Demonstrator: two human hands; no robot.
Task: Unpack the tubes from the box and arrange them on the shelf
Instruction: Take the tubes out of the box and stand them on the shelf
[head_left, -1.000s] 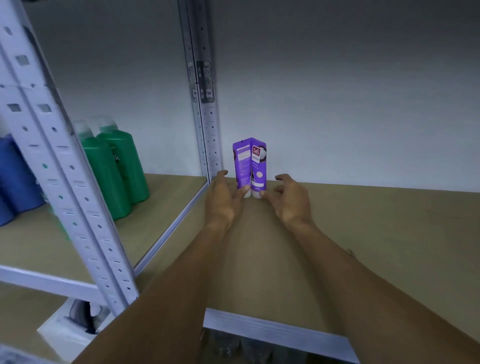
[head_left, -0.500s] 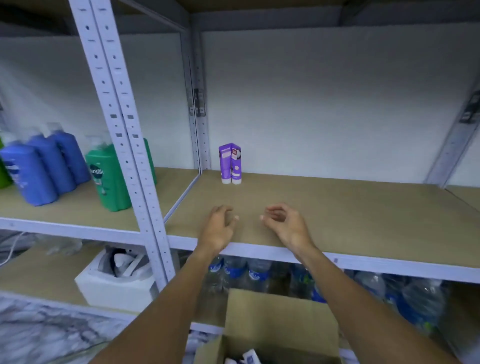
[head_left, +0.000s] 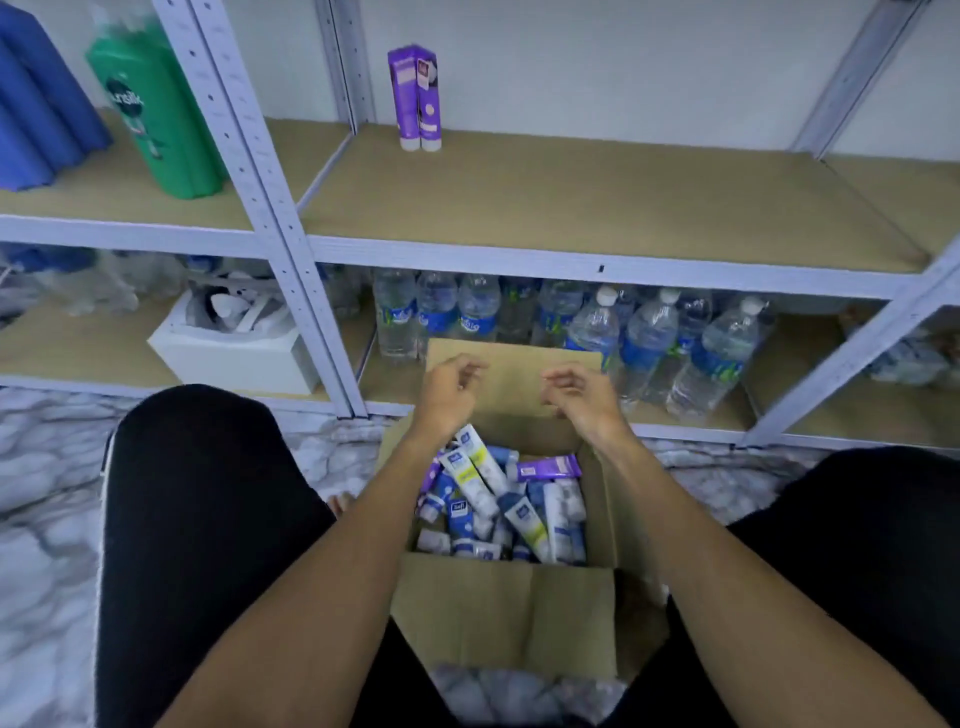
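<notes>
Both empty, loosely curled, the left hand (head_left: 447, 387) and right hand (head_left: 579, 395) hovered over the cardboard box (head_left: 504, 618) at six o'clock, best dipping straight onto one topmost tube (head_left: 470, 470) each.

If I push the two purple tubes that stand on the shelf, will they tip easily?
Probably yes. The purple tubes stand tall on small white caps, so a push near the top would likely topple them. They lean together at the shelf back, which may steady them slightly. They look light.
</notes>
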